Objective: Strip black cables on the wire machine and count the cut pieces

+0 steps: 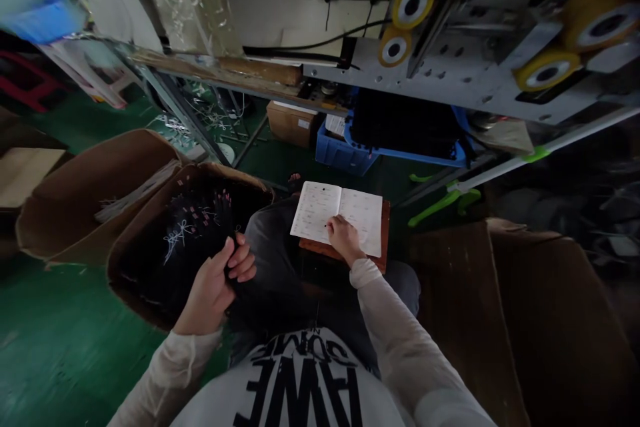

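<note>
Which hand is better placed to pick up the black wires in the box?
The left hand, probably: it is at the black wires in the cardboard box, while the right hand rests on the open notebook.

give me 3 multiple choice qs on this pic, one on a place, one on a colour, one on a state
1. Where is the open notebook relative to the left hand?
A) to its right
B) to its left
C) under it

2. What colour is the plastic crate?
A) red
B) blue
C) yellow

3. What is the right hand doing?
A) gripping the crate
B) hanging at the person's side
C) resting on the notebook

Answers:
1. A, the notebook lies to the right of that hand in the head view.
2. B, the crate's walls show blue.
3. C, the hand lies on the open pages.
</note>
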`<state>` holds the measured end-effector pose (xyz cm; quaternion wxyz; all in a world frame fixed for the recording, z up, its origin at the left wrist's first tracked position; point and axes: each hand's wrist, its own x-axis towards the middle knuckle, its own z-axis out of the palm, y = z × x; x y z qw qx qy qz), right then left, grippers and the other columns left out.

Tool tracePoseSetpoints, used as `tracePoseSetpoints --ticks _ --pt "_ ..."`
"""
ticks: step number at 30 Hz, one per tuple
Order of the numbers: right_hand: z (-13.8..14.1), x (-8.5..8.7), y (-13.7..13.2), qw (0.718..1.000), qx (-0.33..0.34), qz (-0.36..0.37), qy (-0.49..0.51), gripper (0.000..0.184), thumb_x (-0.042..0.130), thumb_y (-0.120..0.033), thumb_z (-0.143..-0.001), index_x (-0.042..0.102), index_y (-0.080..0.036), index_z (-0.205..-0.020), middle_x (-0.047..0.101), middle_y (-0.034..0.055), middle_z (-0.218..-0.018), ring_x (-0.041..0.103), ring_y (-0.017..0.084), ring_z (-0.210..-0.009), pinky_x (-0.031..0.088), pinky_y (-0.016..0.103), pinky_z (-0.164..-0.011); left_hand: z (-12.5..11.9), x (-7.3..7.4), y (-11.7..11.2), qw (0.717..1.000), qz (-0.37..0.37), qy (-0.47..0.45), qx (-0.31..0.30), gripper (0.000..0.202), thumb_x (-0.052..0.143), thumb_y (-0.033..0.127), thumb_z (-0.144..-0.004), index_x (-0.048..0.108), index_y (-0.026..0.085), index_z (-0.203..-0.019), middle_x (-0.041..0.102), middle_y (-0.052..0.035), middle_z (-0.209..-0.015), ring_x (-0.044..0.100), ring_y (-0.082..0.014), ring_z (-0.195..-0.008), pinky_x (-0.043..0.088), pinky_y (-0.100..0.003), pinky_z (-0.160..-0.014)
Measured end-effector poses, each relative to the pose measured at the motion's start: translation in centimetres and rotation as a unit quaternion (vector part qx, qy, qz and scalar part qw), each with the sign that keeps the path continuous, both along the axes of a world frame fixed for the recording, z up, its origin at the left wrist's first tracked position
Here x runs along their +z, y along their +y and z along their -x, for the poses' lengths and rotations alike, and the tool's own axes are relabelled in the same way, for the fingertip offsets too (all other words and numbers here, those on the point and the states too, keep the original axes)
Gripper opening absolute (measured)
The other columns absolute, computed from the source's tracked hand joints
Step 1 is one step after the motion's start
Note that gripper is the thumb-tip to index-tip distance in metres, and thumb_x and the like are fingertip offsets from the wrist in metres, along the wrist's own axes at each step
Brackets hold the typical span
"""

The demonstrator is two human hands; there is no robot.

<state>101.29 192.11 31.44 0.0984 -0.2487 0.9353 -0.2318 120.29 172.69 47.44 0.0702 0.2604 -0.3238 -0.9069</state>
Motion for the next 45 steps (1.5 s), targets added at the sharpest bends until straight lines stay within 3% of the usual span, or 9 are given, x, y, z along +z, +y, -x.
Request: tracePoseSetpoints --ticks 3,5,8,10,14,18,22,35,45 --pt "-0.8 1.2 0.4 0.999 0.030 0.011 -0.018 0.019 0.043 -0.018 -0.088 0.061 -0.017 -0.092 0.063 0.0086 -0.097 0.059 0.019 -0.085 0.043 0.027 -0.070 0.2 -0.3 -0.1 1.000 -0.007 -0.002 -0.005 0.017 0.060 0.029 -0.084 0.053 0.014 -0.082 0.024 0.0083 -0.056 0.022 -0.0019 -0.043 0.029 -0.014 -0.040" --pt "-2.2 2.2 1.2 0.992 0.104 0.032 -0.071 0.017 0.049 -0.015 -0.083 0.062 -0.019 -0.091 0.066 0.0033 -0.089 0.061 0.016 -0.080 0.044 0.024 -0.071 0.3 -0.5 -0.3 1.000 -0.011 -0.008 -0.005 0.018 0.061 0.030 -0.083 0.053 0.014 -0.082 0.025 0.0084 -0.056 0.022 -0.0018 -0.043 0.029 -0.014 -0.040" --pt "-5.0 3.1 2.8 0.939 0.260 0.065 -0.218 0.032 0.051 -0.006 -0.074 0.065 -0.024 -0.097 0.069 -0.0029 -0.081 0.064 0.013 -0.074 0.046 0.021 -0.069 0.6 -0.9 -0.6 1.000 -0.021 -0.014 -0.005 0.019 0.062 0.030 -0.082 0.052 0.014 -0.082 0.025 0.0084 -0.056 0.024 -0.0017 -0.043 0.029 -0.014 -0.041" --pt "-6.8 3.1 3.6 0.921 0.292 0.061 -0.248 0.033 0.052 -0.008 -0.074 0.067 -0.023 -0.099 0.071 -0.0007 -0.087 0.065 0.015 -0.079 0.047 0.024 -0.072 0.9 -1.0 -0.8 1.000 -0.026 -0.012 -0.006 0.019 0.063 0.030 -0.082 0.052 0.014 -0.082 0.026 0.0084 -0.056 0.024 -0.0017 -0.043 0.029 -0.014 -0.041" --pt "-8.7 2.2 3.4 0.959 0.206 0.083 -0.176 0.022 0.053 -0.017 -0.082 0.067 -0.021 -0.097 0.069 0.0030 -0.092 0.064 0.017 -0.080 0.048 0.028 -0.075 1.3 -1.1 -0.8 0.999 -0.027 -0.007 -0.017 0.020 0.063 0.031 -0.082 0.052 0.014 -0.081 0.026 0.0084 -0.056 0.025 -0.0016 -0.042 0.028 -0.014 -0.041" --pt "-8.9 1.3 2.3 0.979 0.132 0.123 -0.100 0.019 0.051 -0.017 -0.085 0.064 -0.019 -0.098 0.067 0.0047 -0.094 0.062 0.018 -0.086 0.049 0.031 -0.081 1.4 -1.1 -1.0 0.999 -0.027 -0.003 -0.018 0.020 0.065 0.030 -0.081 0.052 0.014 -0.081 0.026 0.0084 -0.056 0.024 -0.0016 -0.042 0.028 -0.014 -0.040" --pt "-8.7 0.6 1.8 0.982 0.125 0.136 -0.040 0.018 0.052 -0.017 -0.085 0.064 -0.019 -0.098 0.066 0.0071 -0.097 0.058 0.021 -0.097 0.046 0.037 -0.090 1.3 -1.0 -1.3 1.000 -0.013 0.000 -0.019 0.018 0.064 0.028 -0.081 0.054 0.014 -0.083 0.026 0.0086 -0.056 0.025 -0.0017 -0.043 0.029 -0.014 -0.041" --pt "-7.6 0.8 2.1 0.982 0.097 0.155 -0.051 0.016 0.049 -0.017 -0.086 0.063 -0.019 -0.095 0.065 0.0066 -0.094 0.059 0.020 -0.092 0.048 0.035 -0.085 1.5 -0.5 -1.7 0.999 -0.033 0.009 -0.027 0.015 0.063 0.026 -0.081 0.055 0.014 -0.082 0.023 0.0085 -0.056 0.025 -0.0020 -0.043 0.031 -0.015 -0.042" --pt "-6.4 0.1 2.5 0.984 0.073 0.154 -0.042 0.016 0.047 -0.019 -0.087 0.062 -0.021 -0.095 0.064 0.0064 -0.092 0.059 0.022 -0.090 0.051 0.037 -0.081 1.6 -0.5 -2.2 0.999 -0.041 0.001 -0.024 0.013 0.061 0.025 -0.083 0.054 0.013 -0.083 0.024 0.0082 -0.056 0.024 -0.0023 -0.044 0.031 -0.015 -0.042"
